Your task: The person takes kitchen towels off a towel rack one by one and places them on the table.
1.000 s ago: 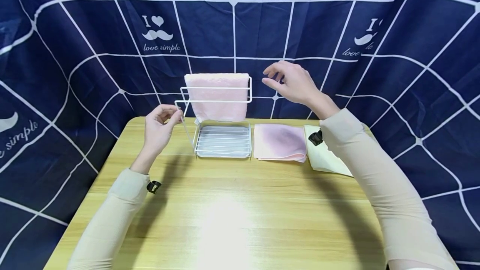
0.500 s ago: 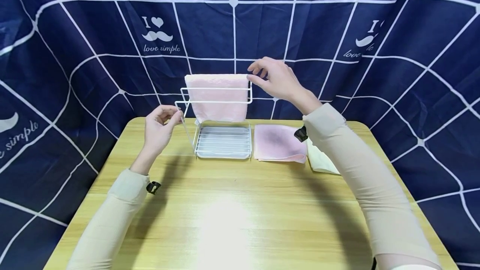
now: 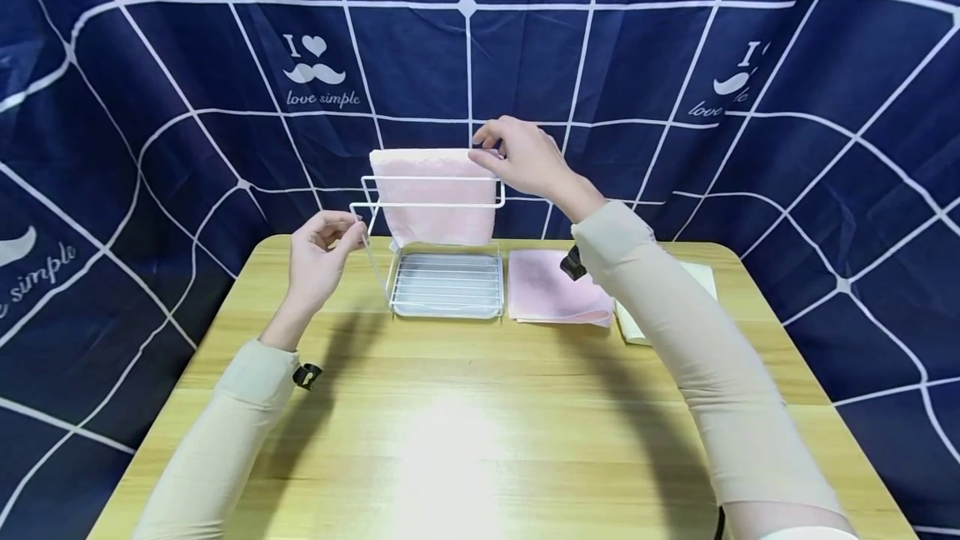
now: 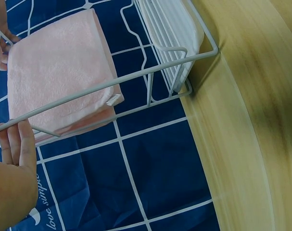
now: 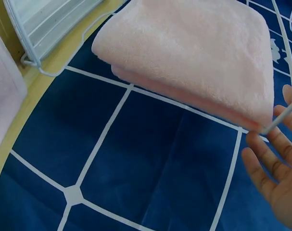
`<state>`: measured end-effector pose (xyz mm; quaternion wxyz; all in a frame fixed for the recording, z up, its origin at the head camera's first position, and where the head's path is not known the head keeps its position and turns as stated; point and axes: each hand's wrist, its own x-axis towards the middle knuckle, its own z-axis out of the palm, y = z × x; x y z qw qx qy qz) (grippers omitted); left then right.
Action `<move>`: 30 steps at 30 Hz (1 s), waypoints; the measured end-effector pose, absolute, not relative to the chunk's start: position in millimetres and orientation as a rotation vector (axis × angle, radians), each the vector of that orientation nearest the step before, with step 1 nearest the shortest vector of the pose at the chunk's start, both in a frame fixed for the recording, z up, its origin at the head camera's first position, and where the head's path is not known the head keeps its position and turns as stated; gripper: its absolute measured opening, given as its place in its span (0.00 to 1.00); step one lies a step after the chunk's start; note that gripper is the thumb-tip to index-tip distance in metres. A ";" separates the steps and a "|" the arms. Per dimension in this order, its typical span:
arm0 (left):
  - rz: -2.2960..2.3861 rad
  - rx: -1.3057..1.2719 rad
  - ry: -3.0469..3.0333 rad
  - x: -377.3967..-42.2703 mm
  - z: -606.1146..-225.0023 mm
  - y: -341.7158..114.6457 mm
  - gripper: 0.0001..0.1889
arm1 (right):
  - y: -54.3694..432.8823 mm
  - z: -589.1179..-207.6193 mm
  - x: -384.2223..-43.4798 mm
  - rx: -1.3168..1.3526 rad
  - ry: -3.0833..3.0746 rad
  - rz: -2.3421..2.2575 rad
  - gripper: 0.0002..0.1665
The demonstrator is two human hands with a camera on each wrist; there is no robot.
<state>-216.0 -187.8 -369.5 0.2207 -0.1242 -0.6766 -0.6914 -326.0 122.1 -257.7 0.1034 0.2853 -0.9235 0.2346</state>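
A white wire rack (image 3: 426,205) with a slatted base stands at the back of the table. Over its rear bar hangs a folded pale pink towel (image 3: 435,227), its small label (image 4: 114,99) showing in the left wrist view. My left hand (image 3: 321,248) pinches the rack's front left upright between thumb and fingers. At the towel's upper right corner is my right hand (image 3: 525,161), fingers loosely extended. In the right wrist view, its fingertips (image 5: 254,138) lie by the towel's corner and the wire end; whether they press on it I cannot tell.
A folded pink cloth (image 3: 540,282) lies right of the rack. Beyond it, a pale yellow cloth (image 3: 701,277) is partly covered by my right sleeve. A white tray (image 3: 447,282) sits in the rack's base. A dark blue gridded curtain (image 3: 420,48) hangs behind the table.
My right hand has moved left, from beside the rack to the towel's upper right corner. The left hand keeps its hold on the rack; rack and towel look unmoved.
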 end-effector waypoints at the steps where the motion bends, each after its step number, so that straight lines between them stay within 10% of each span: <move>1: -1.912 -0.344 -1.870 -215.9 -369.3 -187.7 0.05 | 120.9 -257.8 -326.9 0.844 -2.729 0.686 0.22; 30: -1.893 -0.348 -1.876 -214.0 -374.1 -187.8 0.07 | 90.9 -254.8 -339.9 0.927 -2.871 0.497 0.21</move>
